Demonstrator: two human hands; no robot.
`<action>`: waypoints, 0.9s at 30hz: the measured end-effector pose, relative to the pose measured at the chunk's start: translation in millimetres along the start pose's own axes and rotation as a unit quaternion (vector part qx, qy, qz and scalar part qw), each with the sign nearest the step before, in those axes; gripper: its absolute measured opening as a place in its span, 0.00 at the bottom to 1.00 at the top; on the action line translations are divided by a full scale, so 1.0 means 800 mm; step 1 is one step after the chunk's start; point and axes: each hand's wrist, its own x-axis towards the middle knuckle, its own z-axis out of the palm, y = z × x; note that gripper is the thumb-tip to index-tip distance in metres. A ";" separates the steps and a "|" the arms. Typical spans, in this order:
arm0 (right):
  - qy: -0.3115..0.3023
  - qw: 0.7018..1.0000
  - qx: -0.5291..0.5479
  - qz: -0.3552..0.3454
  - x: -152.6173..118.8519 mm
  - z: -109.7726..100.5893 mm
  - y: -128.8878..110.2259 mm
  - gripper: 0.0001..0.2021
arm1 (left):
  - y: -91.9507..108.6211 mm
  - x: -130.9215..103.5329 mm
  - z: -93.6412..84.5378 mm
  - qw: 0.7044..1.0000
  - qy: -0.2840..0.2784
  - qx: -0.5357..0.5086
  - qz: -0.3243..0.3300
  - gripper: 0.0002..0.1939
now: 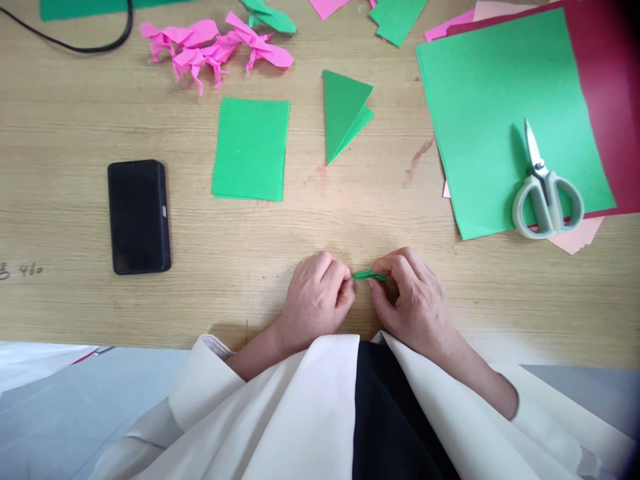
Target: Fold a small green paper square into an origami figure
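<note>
Near the table's front edge, a thin folded piece of green paper [367, 274] stretches between my two hands. My left hand [320, 291] is closed, its fingertips pinching the left end. From the other side, my right hand [414, 293] pinches the right end between thumb and fingers. Only the narrow middle of the folded paper shows; both ends are covered by my fingers. Farther up the table lie a green paper folded into a triangle [345, 113] and a stack of green paper squares [251, 150].
A black phone-like device [139, 217] lies to the left. Pink folded paper figures [200, 47] and a green one [270, 17] stand at the back. On the right, scissors [545, 193] rest on large green sheets [500, 100] over red paper [605, 100]. A black cable [100, 49] curves at upper left.
</note>
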 end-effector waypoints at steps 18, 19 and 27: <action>0.013 1.000 -0.008 0.016 0.004 0.007 -0.005 0.04 | 0.002 0.003 -0.001 0.999 -0.024 0.024 -0.015 0.08; 0.013 1.000 -0.010 0.015 0.004 0.007 -0.005 0.04 | 0.002 0.003 -0.001 0.999 -0.023 0.026 -0.016 0.08; 0.009 1.000 -0.008 0.015 0.006 0.008 -0.006 0.05 | -0.001 -0.004 -0.002 1.000 -0.008 -0.013 -0.021 0.04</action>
